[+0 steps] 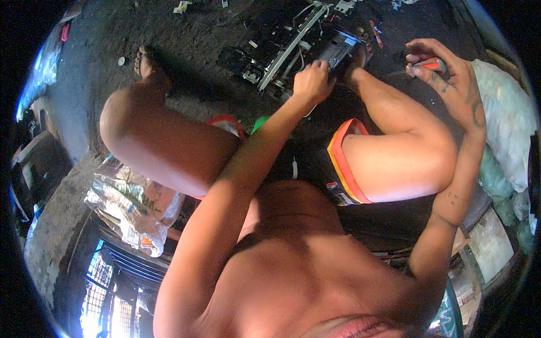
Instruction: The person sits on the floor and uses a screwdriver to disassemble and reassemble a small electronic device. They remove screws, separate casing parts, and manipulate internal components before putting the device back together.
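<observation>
My left hand (313,84) has curled fingers on the dark plastic housing with a blue strip (341,50), part of or lying against a taken-apart machine (287,48) on the dark ground, with a long silver metal rail and loose black parts. My right hand (445,81), raised to the right of the machine, holds a tool with an orange and grey handle (428,66); its working end cannot be made out. A thin pale cable hangs below my left hand. My bare feet rest on either side of the machine.
A slim red object (377,34) and a small pale disc (121,61) lie on the ground. Stuffed translucent bags (504,112) are piled at the right. A plastic bag (129,197) sits at the left by a concrete ledge (53,203). A green object (259,124) is between my legs.
</observation>
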`<state>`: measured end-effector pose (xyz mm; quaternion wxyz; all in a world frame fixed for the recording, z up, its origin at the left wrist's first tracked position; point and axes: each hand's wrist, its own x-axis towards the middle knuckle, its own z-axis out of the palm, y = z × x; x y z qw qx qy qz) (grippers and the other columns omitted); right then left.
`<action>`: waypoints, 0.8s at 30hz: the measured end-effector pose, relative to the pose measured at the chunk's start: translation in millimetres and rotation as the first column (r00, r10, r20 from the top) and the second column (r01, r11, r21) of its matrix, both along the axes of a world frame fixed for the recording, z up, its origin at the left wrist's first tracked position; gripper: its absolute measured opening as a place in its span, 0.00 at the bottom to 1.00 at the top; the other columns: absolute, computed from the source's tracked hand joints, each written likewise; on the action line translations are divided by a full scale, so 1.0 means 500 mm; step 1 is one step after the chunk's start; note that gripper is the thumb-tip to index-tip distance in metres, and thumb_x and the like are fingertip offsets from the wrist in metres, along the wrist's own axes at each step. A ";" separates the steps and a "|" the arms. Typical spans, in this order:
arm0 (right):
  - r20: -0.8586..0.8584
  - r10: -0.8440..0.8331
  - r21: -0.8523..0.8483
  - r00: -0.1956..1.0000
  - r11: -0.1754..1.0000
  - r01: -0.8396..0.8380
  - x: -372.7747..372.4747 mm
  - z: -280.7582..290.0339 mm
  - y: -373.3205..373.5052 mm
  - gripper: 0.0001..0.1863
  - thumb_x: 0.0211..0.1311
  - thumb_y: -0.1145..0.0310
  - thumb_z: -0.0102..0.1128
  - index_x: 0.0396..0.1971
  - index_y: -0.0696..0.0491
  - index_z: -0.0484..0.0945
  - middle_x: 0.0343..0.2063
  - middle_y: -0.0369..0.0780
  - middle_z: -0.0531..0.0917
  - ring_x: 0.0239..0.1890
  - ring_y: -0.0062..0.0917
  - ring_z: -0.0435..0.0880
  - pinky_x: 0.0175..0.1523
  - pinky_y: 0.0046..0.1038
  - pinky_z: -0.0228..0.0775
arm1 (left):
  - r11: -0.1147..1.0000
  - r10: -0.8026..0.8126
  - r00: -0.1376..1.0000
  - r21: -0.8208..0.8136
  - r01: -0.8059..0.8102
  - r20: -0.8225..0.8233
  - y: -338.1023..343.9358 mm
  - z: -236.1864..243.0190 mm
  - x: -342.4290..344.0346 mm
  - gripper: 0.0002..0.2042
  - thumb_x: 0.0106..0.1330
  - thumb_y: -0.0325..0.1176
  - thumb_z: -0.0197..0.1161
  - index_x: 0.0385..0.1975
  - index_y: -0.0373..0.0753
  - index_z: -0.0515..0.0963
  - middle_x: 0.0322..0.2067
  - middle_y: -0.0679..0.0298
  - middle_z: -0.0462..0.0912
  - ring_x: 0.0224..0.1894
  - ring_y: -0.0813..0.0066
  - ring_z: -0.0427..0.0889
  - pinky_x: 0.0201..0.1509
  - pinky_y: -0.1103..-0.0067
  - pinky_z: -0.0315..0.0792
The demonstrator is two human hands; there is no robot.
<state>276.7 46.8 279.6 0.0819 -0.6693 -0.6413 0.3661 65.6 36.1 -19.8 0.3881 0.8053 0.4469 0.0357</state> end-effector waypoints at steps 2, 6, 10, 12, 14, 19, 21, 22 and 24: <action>-0.034 0.011 0.021 0.999 1.000 -0.010 0.001 -0.011 0.011 0.23 0.65 0.63 0.68 0.57 0.57 0.79 0.46 0.43 0.88 0.52 0.26 0.87 0.59 0.29 0.77 | 0.999 0.034 0.997 0.030 -0.031 -0.075 0.033 -0.025 0.020 0.29 0.60 0.52 0.73 0.52 0.38 0.73 0.46 0.51 0.82 0.45 0.48 0.87 0.46 0.58 0.82; 0.011 -0.041 0.044 0.999 0.998 0.041 0.015 -0.005 0.001 0.21 0.65 0.63 0.69 0.56 0.56 0.80 0.42 0.41 0.89 0.48 0.24 0.88 0.54 0.28 0.79 | 0.992 -0.129 0.973 -0.011 0.129 -0.190 0.088 -0.030 0.074 0.35 0.59 0.55 0.74 0.55 0.35 0.70 0.48 0.49 0.82 0.47 0.49 0.88 0.47 0.60 0.83; 0.025 -0.002 0.025 1.000 1.000 0.001 0.025 -0.006 0.001 0.22 0.67 0.63 0.67 0.57 0.57 0.79 0.45 0.43 0.88 0.51 0.25 0.87 0.58 0.29 0.78 | 0.986 -0.160 0.957 0.011 0.167 -0.243 0.083 -0.042 0.072 0.35 0.60 0.55 0.72 0.55 0.32 0.70 0.49 0.46 0.82 0.48 0.48 0.88 0.49 0.62 0.84; 0.024 0.012 0.039 1.000 0.999 -0.013 0.026 -0.009 -0.001 0.22 0.67 0.63 0.67 0.56 0.57 0.79 0.45 0.43 0.88 0.51 0.25 0.87 0.57 0.29 0.78 | 0.985 -0.164 0.954 0.015 0.174 -0.252 0.083 -0.042 0.072 0.35 0.61 0.54 0.72 0.55 0.31 0.70 0.49 0.45 0.81 0.48 0.48 0.88 0.49 0.61 0.84; 0.023 0.005 0.049 1.000 0.999 -0.006 0.017 -0.006 -0.002 0.22 0.66 0.64 0.67 0.56 0.58 0.79 0.45 0.42 0.88 0.50 0.25 0.87 0.56 0.29 0.78 | 0.984 -0.172 0.958 0.006 0.178 -0.230 0.086 -0.042 0.071 0.32 0.62 0.53 0.71 0.53 0.30 0.72 0.49 0.45 0.82 0.48 0.48 0.88 0.49 0.62 0.84; 0.064 0.012 0.022 0.998 1.000 -0.014 0.009 0.006 0.000 0.21 0.65 0.65 0.69 0.56 0.56 0.80 0.42 0.42 0.89 0.48 0.25 0.88 0.54 0.29 0.79 | 0.958 -0.257 0.947 0.083 0.276 -0.191 0.078 -0.079 0.095 0.22 0.64 0.46 0.69 0.44 0.31 0.79 0.41 0.45 0.86 0.43 0.48 0.89 0.45 0.62 0.85; 0.071 0.026 0.044 0.997 0.999 -0.029 0.012 0.008 0.001 0.21 0.64 0.65 0.69 0.56 0.55 0.80 0.42 0.42 0.89 0.47 0.25 0.88 0.54 0.29 0.79 | 0.957 -0.251 0.953 0.105 0.270 -0.167 0.075 -0.085 0.097 0.18 0.63 0.43 0.69 0.39 0.31 0.81 0.38 0.46 0.87 0.41 0.48 0.90 0.43 0.62 0.85; 0.068 0.025 0.055 0.997 0.998 -0.028 0.013 0.010 0.000 0.21 0.64 0.65 0.69 0.56 0.55 0.80 0.41 0.42 0.89 0.47 0.25 0.89 0.54 0.29 0.79 | 0.949 -0.269 0.949 0.120 0.290 -0.162 0.078 -0.081 0.096 0.17 0.63 0.42 0.69 0.38 0.31 0.81 0.37 0.46 0.87 0.40 0.48 0.90 0.43 0.62 0.85; 0.080 0.028 0.062 0.996 0.998 -0.033 0.011 0.013 -0.001 0.21 0.64 0.65 0.69 0.56 0.55 0.80 0.41 0.42 0.89 0.47 0.25 0.89 0.54 0.30 0.79 | 0.933 -0.307 0.939 0.145 0.329 -0.156 0.082 -0.067 0.086 0.15 0.62 0.39 0.69 0.36 0.30 0.81 0.35 0.46 0.88 0.38 0.48 0.90 0.42 0.61 0.85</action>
